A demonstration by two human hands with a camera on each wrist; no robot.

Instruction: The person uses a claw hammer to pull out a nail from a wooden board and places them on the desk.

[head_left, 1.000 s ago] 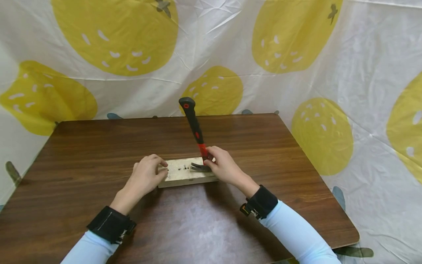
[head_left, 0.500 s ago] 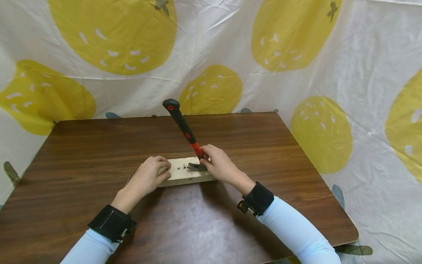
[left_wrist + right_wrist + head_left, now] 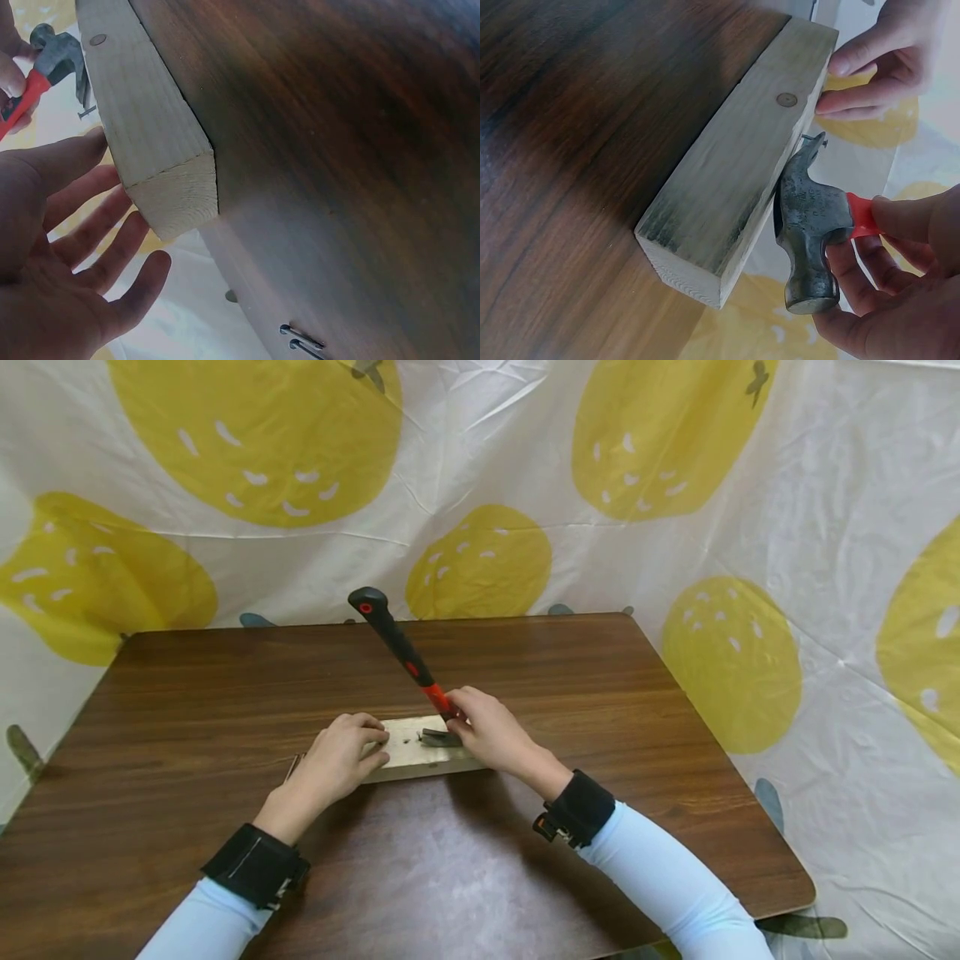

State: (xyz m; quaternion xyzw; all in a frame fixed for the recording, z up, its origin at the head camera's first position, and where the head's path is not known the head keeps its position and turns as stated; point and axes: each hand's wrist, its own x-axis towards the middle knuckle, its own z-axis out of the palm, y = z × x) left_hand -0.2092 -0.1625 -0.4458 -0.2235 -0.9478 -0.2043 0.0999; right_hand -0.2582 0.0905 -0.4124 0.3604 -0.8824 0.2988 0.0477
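Note:
A claw hammer [image 3: 397, 639] with a black and red handle stands slanted on a pale wooden block [image 3: 423, 766], its handle leaning up and left. My right hand [image 3: 498, 735] pinches the red neck just above the hammer's head. In the right wrist view the metal hammer head [image 3: 806, 210] lies against the block's face, its claw at a small nail [image 3: 810, 138] that sticks out. My left hand [image 3: 330, 768] touches the block's left end with thumb and fingertips; in the left wrist view its fingers [image 3: 97, 232] are spread and loosely extended.
The block lies on a brown wood-grain table [image 3: 225, 693]. Loose nails [image 3: 301, 341] lie on it beyond the left hand. A white cloth [image 3: 480, 460] with yellow fruit prints hangs behind the table's back edge.
The hammer handle has tilted further left, and the right hand has shifted slightly left with it. The claw has slid left along the block to the nail. The left hand has shifted slightly right.

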